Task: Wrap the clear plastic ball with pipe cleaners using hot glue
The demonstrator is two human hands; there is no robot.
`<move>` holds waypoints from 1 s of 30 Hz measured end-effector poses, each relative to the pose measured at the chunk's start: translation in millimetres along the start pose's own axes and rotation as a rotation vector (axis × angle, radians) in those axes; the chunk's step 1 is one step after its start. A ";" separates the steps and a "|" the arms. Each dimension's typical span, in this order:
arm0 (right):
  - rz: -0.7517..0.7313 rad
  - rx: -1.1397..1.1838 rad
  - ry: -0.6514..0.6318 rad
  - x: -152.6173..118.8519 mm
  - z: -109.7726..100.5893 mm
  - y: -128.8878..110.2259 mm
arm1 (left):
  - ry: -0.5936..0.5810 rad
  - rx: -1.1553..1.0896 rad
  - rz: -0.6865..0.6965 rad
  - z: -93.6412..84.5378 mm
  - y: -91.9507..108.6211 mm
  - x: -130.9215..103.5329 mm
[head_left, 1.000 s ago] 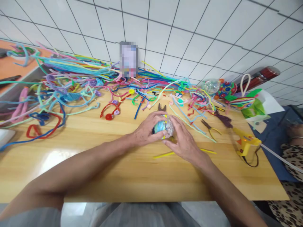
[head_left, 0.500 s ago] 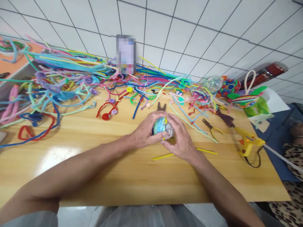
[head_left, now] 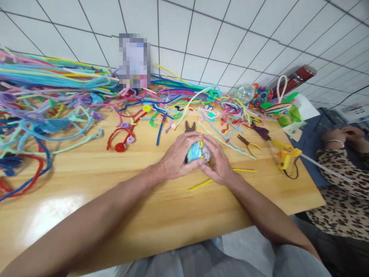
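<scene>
Between my two hands is a small round ball (head_left: 195,152), striped blue and green on one side and clear and glittery on the other, with yellow bits at the seam. My left hand (head_left: 179,156) wraps its left side, thumb along the bottom. Around the right side curve the fingers of my right hand (head_left: 217,159). Pliers (head_left: 190,126) lie just beyond my left hand, their jaws showing and their handles hidden. A yellow pipe cleaner (head_left: 245,170) sticks out from under my right hand, and another yellow piece (head_left: 200,185) lies below it.
Tangled pipe cleaners (head_left: 57,111) cover the table's left and back. At right are yellow-handled pliers (head_left: 248,144), a yellow glue gun (head_left: 288,156) and a clear ball (head_left: 244,92). A phone-like blurred panel (head_left: 134,61) leans at the wall. Another person's sleeve (head_left: 337,165) is beyond the right edge.
The view has swung to the right, so the table's things appear farther left and more of the other person shows. Both hands keep their hold on the ball, almost unchanged.
</scene>
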State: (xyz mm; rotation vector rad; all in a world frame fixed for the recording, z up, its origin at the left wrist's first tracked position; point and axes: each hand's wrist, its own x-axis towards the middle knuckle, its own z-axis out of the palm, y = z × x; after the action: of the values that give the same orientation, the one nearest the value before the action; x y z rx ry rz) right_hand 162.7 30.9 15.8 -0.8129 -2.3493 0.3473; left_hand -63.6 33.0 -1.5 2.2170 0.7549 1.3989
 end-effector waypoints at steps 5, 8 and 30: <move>0.000 0.012 0.027 -1.4 0.5 -2.4 | -0.022 -0.020 0.004 -0.9 -1.4 0.6; 0.026 -0.001 0.015 -3.7 0.6 -3.2 | -0.045 -0.043 -0.041 -1.8 1.4 1.7; 0.022 0.015 0.042 -7.3 8.6 -2.1 | -0.029 -0.012 -0.021 -3.7 4.7 3.2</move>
State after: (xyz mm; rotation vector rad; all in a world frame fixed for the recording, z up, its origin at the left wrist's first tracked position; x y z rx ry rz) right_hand 160.8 24.3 6.6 -0.8313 -2.2982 0.3536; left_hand -64.8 31.7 5.0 2.2088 0.7555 1.3554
